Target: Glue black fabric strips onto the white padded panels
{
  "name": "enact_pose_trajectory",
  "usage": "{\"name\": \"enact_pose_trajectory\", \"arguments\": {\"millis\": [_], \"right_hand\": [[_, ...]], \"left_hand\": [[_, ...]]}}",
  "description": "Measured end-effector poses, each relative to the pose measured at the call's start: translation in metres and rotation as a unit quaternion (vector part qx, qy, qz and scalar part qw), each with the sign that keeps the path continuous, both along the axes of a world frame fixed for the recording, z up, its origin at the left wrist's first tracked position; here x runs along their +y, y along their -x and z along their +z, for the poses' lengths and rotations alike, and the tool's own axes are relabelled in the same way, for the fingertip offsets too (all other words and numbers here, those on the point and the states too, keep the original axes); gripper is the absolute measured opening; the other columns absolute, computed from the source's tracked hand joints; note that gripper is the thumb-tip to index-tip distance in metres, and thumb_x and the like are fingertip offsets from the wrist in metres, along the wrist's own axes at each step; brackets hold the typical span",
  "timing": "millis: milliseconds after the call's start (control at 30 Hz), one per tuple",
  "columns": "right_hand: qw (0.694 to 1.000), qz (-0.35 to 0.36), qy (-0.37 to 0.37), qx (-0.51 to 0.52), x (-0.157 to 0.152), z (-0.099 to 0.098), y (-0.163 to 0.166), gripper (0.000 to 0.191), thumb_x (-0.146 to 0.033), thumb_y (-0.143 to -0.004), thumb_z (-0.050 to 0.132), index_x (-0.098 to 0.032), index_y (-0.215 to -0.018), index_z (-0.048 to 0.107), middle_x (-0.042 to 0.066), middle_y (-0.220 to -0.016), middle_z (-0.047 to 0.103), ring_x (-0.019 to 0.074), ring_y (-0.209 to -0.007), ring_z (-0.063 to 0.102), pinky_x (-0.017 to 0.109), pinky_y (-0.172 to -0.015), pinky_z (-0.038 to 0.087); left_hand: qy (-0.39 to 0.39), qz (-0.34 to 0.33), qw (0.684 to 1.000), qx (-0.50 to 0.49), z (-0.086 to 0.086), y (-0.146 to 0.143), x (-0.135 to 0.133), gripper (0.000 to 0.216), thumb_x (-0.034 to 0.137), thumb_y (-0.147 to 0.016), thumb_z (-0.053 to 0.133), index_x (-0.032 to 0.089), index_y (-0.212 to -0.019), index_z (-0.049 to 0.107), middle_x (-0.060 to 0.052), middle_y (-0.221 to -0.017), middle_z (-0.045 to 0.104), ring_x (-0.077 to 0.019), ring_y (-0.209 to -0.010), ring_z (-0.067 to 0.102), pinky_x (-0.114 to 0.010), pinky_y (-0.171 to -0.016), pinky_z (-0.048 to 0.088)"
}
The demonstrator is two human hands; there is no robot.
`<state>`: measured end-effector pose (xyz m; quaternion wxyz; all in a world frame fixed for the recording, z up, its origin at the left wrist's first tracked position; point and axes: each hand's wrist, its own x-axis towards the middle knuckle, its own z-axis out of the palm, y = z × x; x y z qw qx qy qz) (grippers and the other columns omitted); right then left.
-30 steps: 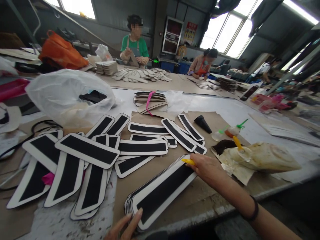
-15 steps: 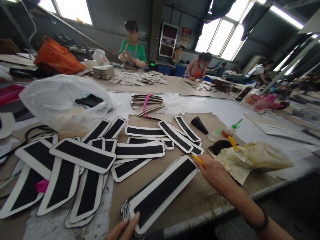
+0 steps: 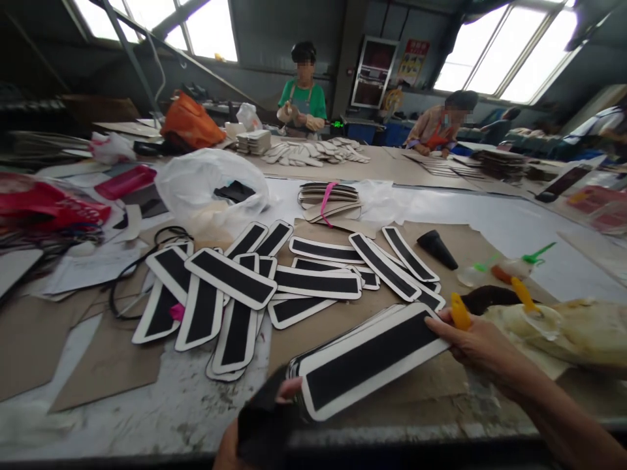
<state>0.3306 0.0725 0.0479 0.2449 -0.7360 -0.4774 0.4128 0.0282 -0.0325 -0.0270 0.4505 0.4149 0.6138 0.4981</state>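
A stack of long black strips with white borders (image 3: 367,359) lies near the table's front edge. My right hand (image 3: 477,343) grips the stack's far end with closed fingers, and a yellow tool (image 3: 459,311) sticks up out of that hand. My left hand (image 3: 259,424) is low at the front edge, closed on the stack's near end; a dark piece covers most of its fingers. Several more strips of the same kind (image 3: 235,281) lie spread out across the brown card to the left and behind.
Glue bottles with green and yellow tips (image 3: 509,269) and a black cone (image 3: 435,248) stand at right beside a glue-stained rag (image 3: 563,326). A white plastic bag (image 3: 210,183) and a tied bundle (image 3: 328,196) lie behind. Two other people work at the far table.
The view has swung left. My right hand has shifted along the stack's far end and now grips it, and my left hand has closed on the near end.
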Motion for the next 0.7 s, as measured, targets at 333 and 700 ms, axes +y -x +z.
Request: {"name": "enact_pose_trajectory", "arguments": {"millis": [333,700], "right_hand": [[0.995,-0.044,-0.001,0.094,-0.021,0.010,0.013,0.051,-0.062,-0.056,0.067,-0.021,-0.070,0.041,-0.011,-0.047,0.027,0.0040,-0.040,0.023,0.018,-0.037,0.015],[0.981,-0.027,0.043,0.185,-0.039,-0.010,0.034,0.049,-0.060,-0.060,0.067,-0.021,-0.065,0.038,-0.011,-0.047,0.028,0.0033,-0.039,0.022,0.016,-0.036,0.015]], "left_hand": [[0.130,0.107,0.937,-0.307,0.024,-0.005,0.009,0.049,0.042,-0.048,0.081,0.012,-0.081,0.063,0.008,-0.040,0.048,-0.0043,-0.035,0.041,-0.014,-0.037,0.031],[0.217,0.103,0.901,-0.361,0.058,0.003,0.005,0.050,0.022,-0.065,0.072,0.013,-0.113,0.059,-0.009,-0.092,0.072,-0.0268,-0.088,0.066,-0.037,-0.084,0.051]]}}
